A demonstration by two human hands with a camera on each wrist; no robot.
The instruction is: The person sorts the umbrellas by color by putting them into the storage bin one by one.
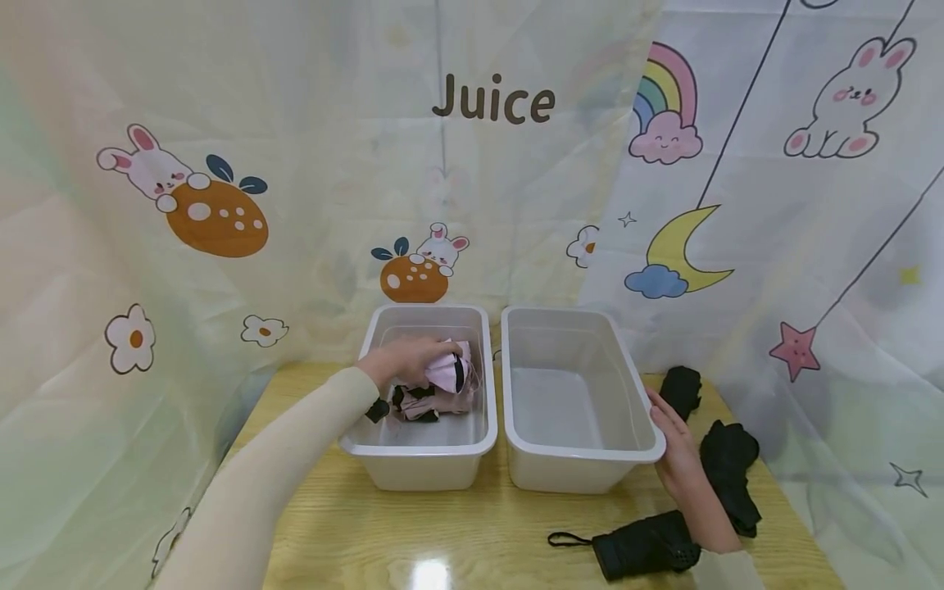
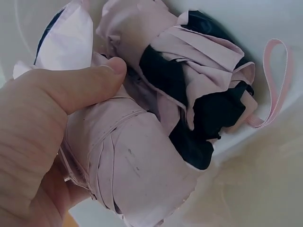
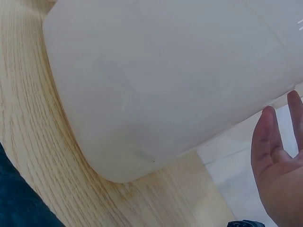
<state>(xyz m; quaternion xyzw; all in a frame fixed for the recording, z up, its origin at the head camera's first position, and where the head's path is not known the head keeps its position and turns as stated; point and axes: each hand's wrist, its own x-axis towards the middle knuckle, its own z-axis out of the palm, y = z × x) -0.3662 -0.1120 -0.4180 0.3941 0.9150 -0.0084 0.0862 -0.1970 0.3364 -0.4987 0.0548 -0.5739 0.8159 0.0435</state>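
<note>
In the head view my left hand (image 1: 408, 360) is inside the left white bin (image 1: 420, 451), gripping a pink folded umbrella (image 1: 446, 374). The left wrist view shows the thumb laid across this umbrella (image 2: 147, 165). Beneath it in the bin lies a second pink umbrella (image 2: 203, 56), loosely bunched, with dark lining and a pink wrist strap (image 2: 270, 104). My right hand (image 1: 680, 463) touches the right side of the right white bin (image 1: 578, 452), which has nothing in it. Its fingers (image 3: 265, 127) look fairly straight against the bin's outside.
Right of the right bin, black folded umbrellas (image 1: 728, 467) lie on the wooden table (image 1: 354, 533), one near the back (image 1: 682, 391). Another black umbrella (image 1: 637, 545) with a loop lies in front, beside the right forearm. A printed curtain (image 1: 324, 164) hangs behind and at both sides.
</note>
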